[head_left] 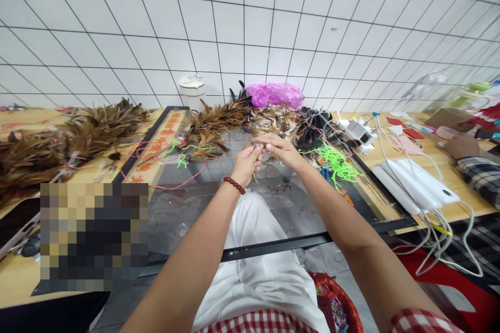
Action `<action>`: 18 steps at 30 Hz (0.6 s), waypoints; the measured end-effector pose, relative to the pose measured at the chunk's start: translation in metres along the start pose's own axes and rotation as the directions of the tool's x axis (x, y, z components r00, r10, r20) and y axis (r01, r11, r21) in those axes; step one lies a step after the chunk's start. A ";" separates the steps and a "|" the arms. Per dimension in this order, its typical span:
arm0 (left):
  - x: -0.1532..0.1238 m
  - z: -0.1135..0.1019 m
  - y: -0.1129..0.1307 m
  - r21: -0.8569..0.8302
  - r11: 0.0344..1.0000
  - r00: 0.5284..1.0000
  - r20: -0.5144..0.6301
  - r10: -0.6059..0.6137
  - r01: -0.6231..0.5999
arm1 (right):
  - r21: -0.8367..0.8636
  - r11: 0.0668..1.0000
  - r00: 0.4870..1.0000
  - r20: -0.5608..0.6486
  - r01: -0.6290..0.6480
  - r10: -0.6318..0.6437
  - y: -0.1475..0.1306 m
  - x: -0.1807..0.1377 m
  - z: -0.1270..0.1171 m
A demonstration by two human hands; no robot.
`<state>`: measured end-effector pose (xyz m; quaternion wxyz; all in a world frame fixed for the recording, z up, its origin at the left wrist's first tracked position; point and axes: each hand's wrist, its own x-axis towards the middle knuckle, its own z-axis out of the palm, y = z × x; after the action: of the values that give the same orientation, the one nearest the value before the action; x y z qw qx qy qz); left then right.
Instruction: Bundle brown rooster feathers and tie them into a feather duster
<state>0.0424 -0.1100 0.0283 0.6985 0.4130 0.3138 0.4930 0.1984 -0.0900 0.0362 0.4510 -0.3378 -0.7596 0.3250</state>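
Note:
My left hand [247,163], with a dark red bead bracelet [234,184] on the wrist, is closed in a pinch. Against its fingertips, my right hand [279,148] is also pinched, its fingers reaching over the left. Between them is a small bunch of feathers [255,179], mostly hidden by the fingers; a brown tip pokes out below. Just beyond lie loose pale-brown feathers [279,119] and a brown feather garland [214,122]. Bright green ties [338,164] lie to the right of my right hand. Under both hands is a dark glass panel [195,208] with a black frame.
A pink plastic bag [275,95] and a white lidded cup [192,91] stand by the tiled wall. More feather garlands [97,127] lie left. On the right are white power banks [416,184] with cables, plugs [359,132], and another person's hand [463,146]. A red bin [339,302] sits below.

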 end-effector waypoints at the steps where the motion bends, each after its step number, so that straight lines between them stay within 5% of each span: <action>1: 0.000 0.000 0.000 0.003 1.000 1.000 -0.009 -0.003 0.003 | 0.034 0.999 0.999 -0.009 -0.030 0.031 0.002 0.000 -0.001; 6: -0.002 0.001 0.001 -0.002 1.000 1.000 -0.002 -0.006 0.006 | 0.126 0.985 0.993 0.032 -0.118 0.114 0.007 -0.001 -0.002; 13: -0.001 0.000 -0.002 -0.020 1.000 1.000 0.029 0.011 -0.010 | 0.067 0.997 0.996 0.092 -0.026 0.020 -0.003 -0.001 -0.001; 18: -0.002 0.001 0.000 -0.015 1.000 0.999 0.041 0.000 0.000 | 0.229 0.966 0.992 0.068 -0.118 0.104 0.002 -0.003 0.001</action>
<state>0.0426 -0.1121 0.0283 0.7080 0.4176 0.2955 0.4868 0.1991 -0.0914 0.0333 0.4470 -0.3156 -0.7086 0.4455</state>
